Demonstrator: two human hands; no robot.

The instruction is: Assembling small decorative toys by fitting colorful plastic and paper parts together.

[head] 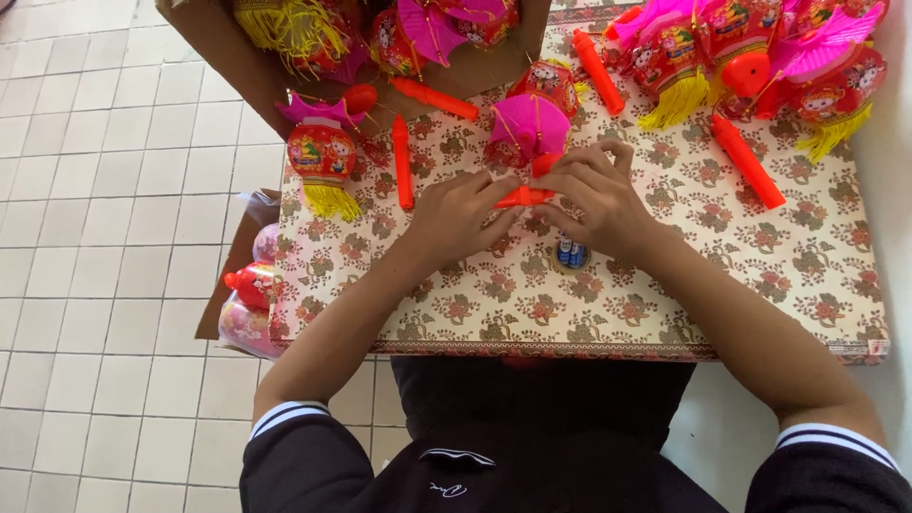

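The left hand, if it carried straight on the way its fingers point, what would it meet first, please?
The left hand points right, at the red stick it already pinches; just beyond comes the right hand. Depth looks level.

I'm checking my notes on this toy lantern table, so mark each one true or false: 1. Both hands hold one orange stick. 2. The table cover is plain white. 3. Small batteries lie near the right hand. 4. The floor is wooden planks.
1. True: the left hand and right hand both grip the orange stick, under a pink-topped lantern.
2. False: the table cover bears a red and brown flower pattern.
3. True: blue batteries lie just below the right hand.
4. False: the floor is pale square tiles.
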